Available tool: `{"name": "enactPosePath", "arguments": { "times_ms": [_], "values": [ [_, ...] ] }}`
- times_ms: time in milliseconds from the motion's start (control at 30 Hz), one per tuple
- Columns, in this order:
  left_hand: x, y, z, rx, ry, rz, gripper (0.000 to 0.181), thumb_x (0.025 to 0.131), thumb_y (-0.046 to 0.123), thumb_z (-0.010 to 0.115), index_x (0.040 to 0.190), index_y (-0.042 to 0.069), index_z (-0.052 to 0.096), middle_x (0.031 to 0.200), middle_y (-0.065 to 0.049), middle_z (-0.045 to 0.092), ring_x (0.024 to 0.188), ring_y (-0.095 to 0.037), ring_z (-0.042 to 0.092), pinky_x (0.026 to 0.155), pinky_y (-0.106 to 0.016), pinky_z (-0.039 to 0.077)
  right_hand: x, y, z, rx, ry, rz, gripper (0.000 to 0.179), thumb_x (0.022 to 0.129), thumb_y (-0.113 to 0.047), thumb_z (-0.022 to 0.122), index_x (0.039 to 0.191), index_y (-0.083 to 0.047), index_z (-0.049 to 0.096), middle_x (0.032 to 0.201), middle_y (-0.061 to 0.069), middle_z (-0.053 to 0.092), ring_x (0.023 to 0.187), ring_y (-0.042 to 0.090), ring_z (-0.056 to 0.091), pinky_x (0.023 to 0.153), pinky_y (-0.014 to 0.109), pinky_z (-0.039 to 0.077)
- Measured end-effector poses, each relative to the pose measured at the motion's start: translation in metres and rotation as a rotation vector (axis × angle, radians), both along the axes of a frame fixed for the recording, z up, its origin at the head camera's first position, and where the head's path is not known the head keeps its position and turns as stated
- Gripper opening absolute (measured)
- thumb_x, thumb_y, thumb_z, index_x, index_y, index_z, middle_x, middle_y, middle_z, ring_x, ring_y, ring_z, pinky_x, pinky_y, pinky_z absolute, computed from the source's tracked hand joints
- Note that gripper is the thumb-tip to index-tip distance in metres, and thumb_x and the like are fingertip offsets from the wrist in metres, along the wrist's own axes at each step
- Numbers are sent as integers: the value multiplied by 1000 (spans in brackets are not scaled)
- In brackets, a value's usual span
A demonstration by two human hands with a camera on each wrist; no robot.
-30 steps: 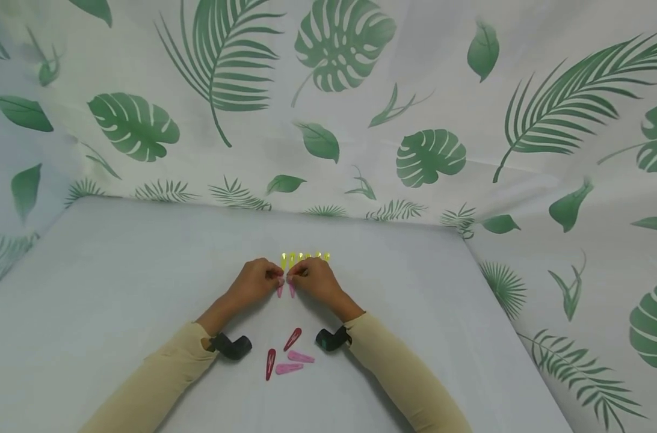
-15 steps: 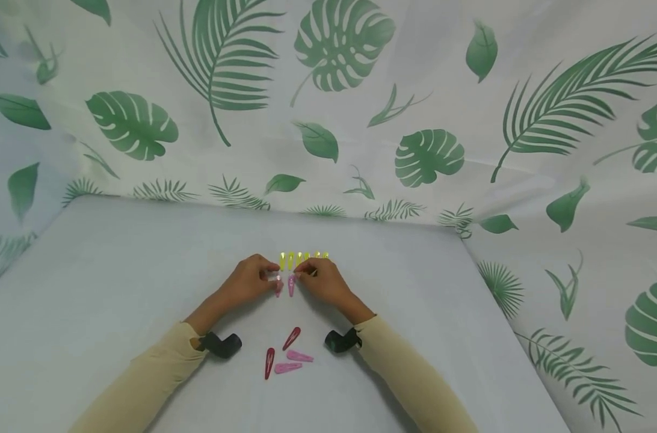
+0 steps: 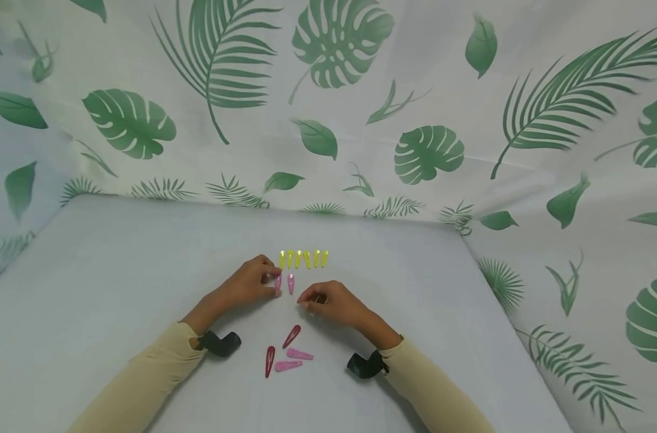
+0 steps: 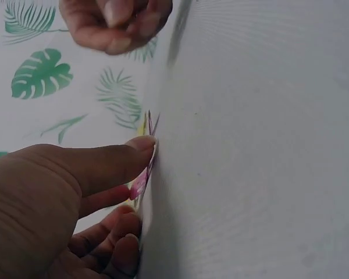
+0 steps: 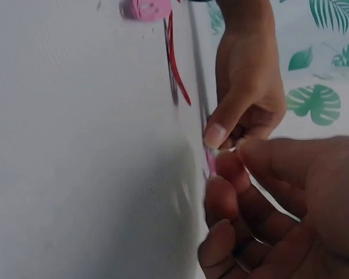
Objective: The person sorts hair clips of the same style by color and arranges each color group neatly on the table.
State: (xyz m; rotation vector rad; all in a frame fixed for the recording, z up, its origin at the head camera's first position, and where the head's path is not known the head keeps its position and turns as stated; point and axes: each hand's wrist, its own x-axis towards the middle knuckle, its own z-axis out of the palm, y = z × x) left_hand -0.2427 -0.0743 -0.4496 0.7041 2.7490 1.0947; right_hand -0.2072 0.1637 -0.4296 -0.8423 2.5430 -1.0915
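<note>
Right hand is drawing away from left hand, loosely curled, empty, the latter pinching a pink clip, ideally lightly.

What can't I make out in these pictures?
Head view: part of the upper-left pink teardrop hair clip, behind the left hand.
Head view: any markings on the shiny yellow teardrop hair clips, too small.
Left wrist view: much of the right hand, cropped by the top edge.
Right wrist view: one pink clip, likewise cropped.

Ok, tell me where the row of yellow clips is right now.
In the head view, the row of yellow clips lies just left of centre, beyond the two pink clips near the left hand.
</note>
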Motion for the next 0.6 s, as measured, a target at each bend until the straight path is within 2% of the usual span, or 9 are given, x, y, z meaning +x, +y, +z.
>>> {"name": "enactPosePath", "arguments": {
  "times_ms": [133,233,400,600],
  "values": [
    [0,-1,-1,-5,40,-24,43,80,13,80,119,-1,68,115,-11,54,85,-17,52,74,-29,47,13,3,3,-4,-31,78,14,91,-2,65,102,-6,73,97,-2,71,78,7,56,71,25,49],
    [1,-3,1,2,41,-33,42,81,13,80,119,0,68,113,-10,55,84,-17,52,73,-30,47,23,4,5,-7,-62,97,16,91,-2,65,104,-7,73,99,-3,71,78,7,56,71,25,50],
    [2,-5,1,11,41,-59,40,81,13,79,117,0,69,108,-8,57,82,-16,51,71,-29,46,35,3,0,-9,-100,130,17,90,-3,68,104,-9,74,98,-7,70,79,5,56,72,24,50],
    [1,-5,-2,31,58,-67,43,81,13,80,119,-2,67,108,-11,57,81,-16,52,69,-29,46,45,3,-3,22,-57,176,18,88,-3,70,105,-9,74,96,-10,67,81,4,53,74,22,48]
  ]
}}
